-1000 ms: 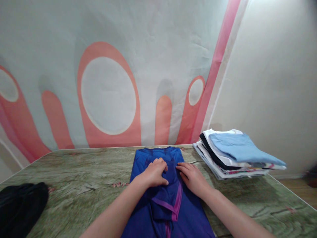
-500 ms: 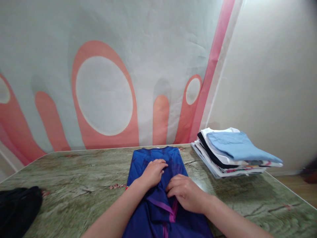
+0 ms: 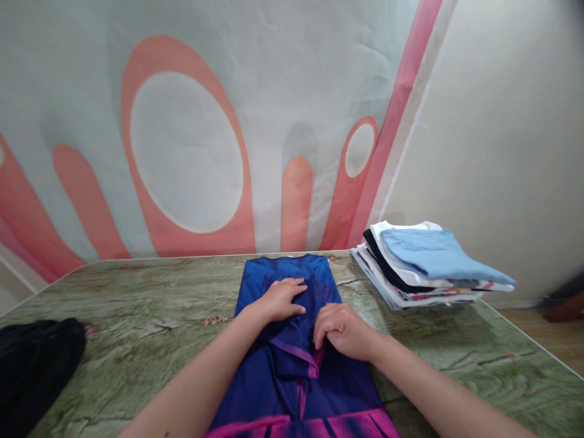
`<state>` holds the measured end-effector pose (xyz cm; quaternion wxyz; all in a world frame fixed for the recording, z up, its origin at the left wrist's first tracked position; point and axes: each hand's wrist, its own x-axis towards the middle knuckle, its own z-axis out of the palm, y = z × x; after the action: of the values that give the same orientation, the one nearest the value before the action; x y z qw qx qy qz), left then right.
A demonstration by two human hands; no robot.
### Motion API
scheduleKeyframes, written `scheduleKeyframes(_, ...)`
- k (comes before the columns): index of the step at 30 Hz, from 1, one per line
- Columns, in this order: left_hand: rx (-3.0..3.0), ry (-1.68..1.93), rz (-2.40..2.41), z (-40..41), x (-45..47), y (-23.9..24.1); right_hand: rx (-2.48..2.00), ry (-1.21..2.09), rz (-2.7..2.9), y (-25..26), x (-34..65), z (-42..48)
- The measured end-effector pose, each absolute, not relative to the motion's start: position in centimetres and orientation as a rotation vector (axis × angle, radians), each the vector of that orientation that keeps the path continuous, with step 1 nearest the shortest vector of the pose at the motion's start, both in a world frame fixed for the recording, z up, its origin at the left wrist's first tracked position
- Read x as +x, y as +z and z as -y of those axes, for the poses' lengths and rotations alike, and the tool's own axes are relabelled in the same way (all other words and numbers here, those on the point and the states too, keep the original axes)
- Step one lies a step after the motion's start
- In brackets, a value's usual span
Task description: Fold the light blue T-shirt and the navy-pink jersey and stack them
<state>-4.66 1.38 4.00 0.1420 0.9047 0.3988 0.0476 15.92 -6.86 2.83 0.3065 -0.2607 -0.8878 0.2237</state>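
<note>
Likely straightening the sleeve [image 3: 294, 338]: left hand [image 3: 280, 300] rests fingers apart, right hand [image 3: 343, 329] curls, pinch unclear; shirt [image 3: 340, 386] needs smoothing next.

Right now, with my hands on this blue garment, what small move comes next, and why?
I'd probably smooth the pink-edged flap flat with your right hand: its fingers curl at the flap's rumpled side, and your left hand rests on the blue garment.
</note>
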Motion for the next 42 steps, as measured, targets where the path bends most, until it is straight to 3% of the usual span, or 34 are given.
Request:
scheduleKeyframes(7, 2.599, 0.189, -1.158, -1.5, -4.7, 3.9, -0.681, 0.574, 2.34, 3.3, 15.9, 6.9)
scheduleKeyframes(11, 2.628, 0.234, -1.133, -0.9, -4.4, 4.3, -0.736, 0.389, 2.377, 3.3, 16.1, 6.8)
scheduleKeyframes(16, 2.615, 0.053, -1.138, -0.3, -4.0, 4.5, -0.729, 0.385, 2.376, 3.0, 16.3, 6.7)
scheduleKeyframes(28, 2.59, -0.119, -1.156, -0.2, -3.9, 4.2, -1.453, -0.025, 2.272, 0.8, 18.1, 4.2)
scheduleKeyframes(42, 2.573, -0.103, -1.205, -0.1, -3.6, 4.4, -1.183, 0.061, 2.373, 1.6, 17.1, 5.3)
